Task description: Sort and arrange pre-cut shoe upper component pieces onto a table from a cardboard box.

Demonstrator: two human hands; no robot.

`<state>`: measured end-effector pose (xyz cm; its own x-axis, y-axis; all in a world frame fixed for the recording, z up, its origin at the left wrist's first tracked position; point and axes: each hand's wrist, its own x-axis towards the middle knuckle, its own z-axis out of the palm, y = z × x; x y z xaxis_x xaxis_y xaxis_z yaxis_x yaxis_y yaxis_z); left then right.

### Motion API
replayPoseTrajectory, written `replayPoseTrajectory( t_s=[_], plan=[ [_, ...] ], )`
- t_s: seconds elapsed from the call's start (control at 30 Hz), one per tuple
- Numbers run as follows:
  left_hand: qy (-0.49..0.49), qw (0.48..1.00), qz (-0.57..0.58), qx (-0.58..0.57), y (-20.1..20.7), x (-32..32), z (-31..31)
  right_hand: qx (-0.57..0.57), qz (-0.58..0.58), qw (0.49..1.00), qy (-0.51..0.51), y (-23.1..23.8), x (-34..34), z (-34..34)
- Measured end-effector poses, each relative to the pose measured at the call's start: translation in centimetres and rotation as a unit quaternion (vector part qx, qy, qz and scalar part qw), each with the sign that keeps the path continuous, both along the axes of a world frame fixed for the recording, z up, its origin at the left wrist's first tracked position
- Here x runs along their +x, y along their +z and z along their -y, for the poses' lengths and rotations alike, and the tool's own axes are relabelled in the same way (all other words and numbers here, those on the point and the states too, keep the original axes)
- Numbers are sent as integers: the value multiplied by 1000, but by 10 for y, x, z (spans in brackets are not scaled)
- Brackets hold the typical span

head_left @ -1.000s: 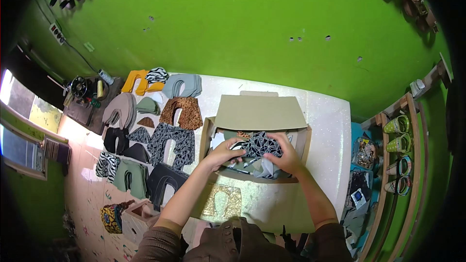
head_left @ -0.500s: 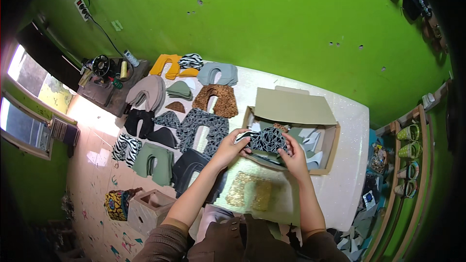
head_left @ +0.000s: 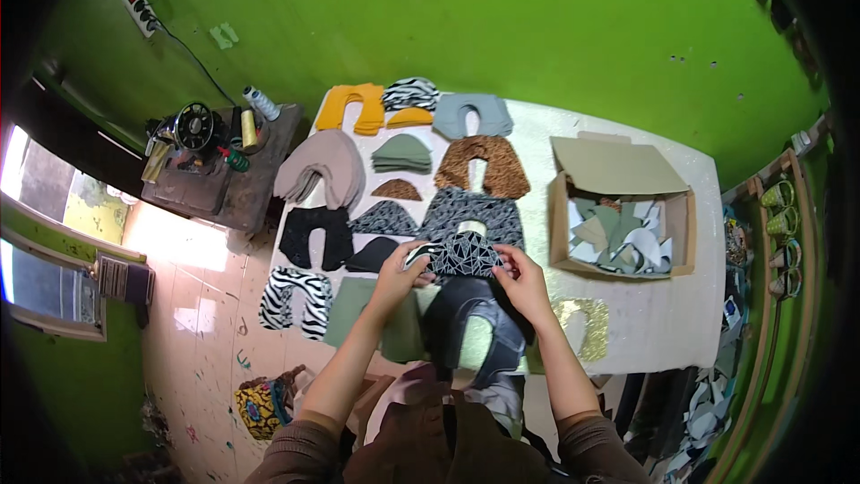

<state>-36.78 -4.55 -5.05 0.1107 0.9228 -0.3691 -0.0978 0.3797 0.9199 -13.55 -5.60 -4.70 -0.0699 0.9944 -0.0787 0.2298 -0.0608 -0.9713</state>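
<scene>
Between my hands, above the table, is a half-moon material piece with white lines on black [head_left: 468, 255]. A zebra-striped piece [head_left: 419, 256] shows at its left end. My left hand [head_left: 394, 280] is closed on that left end, fingers pinching both pieces. At the right edge, my right hand [head_left: 525, 283] pinches the line-patterned piece between thumb and fingers. Just beyond lies a stack of grey-and-black patterned U-shaped pieces [head_left: 484, 208], partly covered by what I hold. Nearer me are black U-shaped pieces [head_left: 451, 315] and green pieces [head_left: 351, 305], partly hidden by my left arm.
An open cardboard box [head_left: 688, 233] of scraps stands at the right. Stacks of orange [head_left: 330, 112], beige [head_left: 300, 161], leopard-print [head_left: 506, 166] and zebra U-shapes [head_left: 270, 298] cover the table's left. A sewing machine [head_left: 194, 128] stands far left. A gold-coloured piece [head_left: 598, 327] lies near my right forearm.
My hands have moved left with the patterned pieces, from in front of the cardboard box to over the stacks. The view has shifted too, and the box's scraps now show more fully.
</scene>
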Motion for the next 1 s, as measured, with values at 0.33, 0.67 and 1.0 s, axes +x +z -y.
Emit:
replayPoseTrajectory(
  t_s=[0.33, 0.67, 1.0],
  plan=[
    [124, 992, 36, -9, 2, -103, -19, -74, -152, 985, -41, -18, -110, -52],
    [267, 963, 0, 37, 7, -147, -42, -40, 28, 998, -47, -67, -150, -96],
    [139, 990, 21, -23, -2, -152, -50, 102, 366, 925, 4, -31, -168, -84]
  ],
)
